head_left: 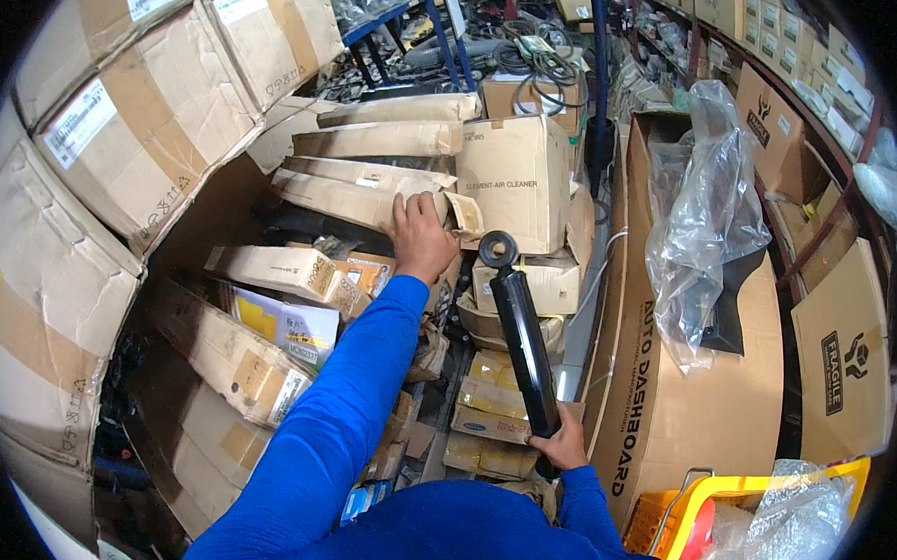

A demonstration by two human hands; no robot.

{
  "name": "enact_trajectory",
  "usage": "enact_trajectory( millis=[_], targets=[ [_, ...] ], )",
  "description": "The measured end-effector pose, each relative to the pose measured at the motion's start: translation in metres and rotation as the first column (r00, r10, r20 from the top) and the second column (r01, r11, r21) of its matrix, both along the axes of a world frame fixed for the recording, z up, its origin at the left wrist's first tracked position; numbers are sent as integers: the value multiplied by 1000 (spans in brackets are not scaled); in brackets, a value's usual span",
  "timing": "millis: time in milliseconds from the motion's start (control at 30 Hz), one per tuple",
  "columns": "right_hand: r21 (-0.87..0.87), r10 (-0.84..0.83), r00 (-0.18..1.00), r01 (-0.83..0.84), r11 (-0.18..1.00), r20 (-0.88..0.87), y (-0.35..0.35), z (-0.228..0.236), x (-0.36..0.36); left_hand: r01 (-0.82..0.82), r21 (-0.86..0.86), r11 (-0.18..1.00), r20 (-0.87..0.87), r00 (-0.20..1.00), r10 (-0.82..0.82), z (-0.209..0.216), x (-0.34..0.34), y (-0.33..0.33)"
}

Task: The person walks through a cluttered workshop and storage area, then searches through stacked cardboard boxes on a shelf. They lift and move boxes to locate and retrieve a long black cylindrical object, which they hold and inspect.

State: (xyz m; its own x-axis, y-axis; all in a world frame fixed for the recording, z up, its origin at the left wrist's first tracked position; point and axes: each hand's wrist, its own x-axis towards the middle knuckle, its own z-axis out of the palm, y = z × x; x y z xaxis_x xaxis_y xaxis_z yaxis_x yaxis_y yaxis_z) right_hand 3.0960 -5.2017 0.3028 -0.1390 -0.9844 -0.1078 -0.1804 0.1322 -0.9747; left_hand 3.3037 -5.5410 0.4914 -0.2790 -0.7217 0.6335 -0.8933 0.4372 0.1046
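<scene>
A black shock absorber (528, 334) with a round eye at its upper end stands tilted in front of me. My right hand (566, 442) is closed around its lower part. Farther forward, my left hand (422, 241) has its fingers bent over the end of a long narrow cardboard box (344, 192). A small flap (465, 217) sticks out open at that box's end, beside my fingers. More long boxes (390, 137) lie just behind it. The palm side of my left hand is hidden.
Large stacked cartons (145, 117) wall in the left. A square carton (513, 183) stands ahead, with smaller boxes (488, 402) below it. On the right are a tall carton (688, 421) topped with clear plastic wrap (701, 221) and a yellow basket (688, 516). A blue post (600, 96) rises behind.
</scene>
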Motion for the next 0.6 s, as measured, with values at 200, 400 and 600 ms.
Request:
enact_trajectory(
  millis=[200, 400, 600],
  targets=[
    [-53, 26, 999, -25, 998, 25, -3, -43, 4, 72, -83, 994, -137, 987, -83, -6, 6, 11],
    [-54, 122, 983, -116, 992, 134, -14, -38, 0, -5, 138, 990, -374, 926, 57, -12, 19, 28],
    [-2, 235, 950, -240, 971, 205, -33, -30, -13, -54, 110, 993, -462, 881, 99, -19, 34, 34]
  ],
)
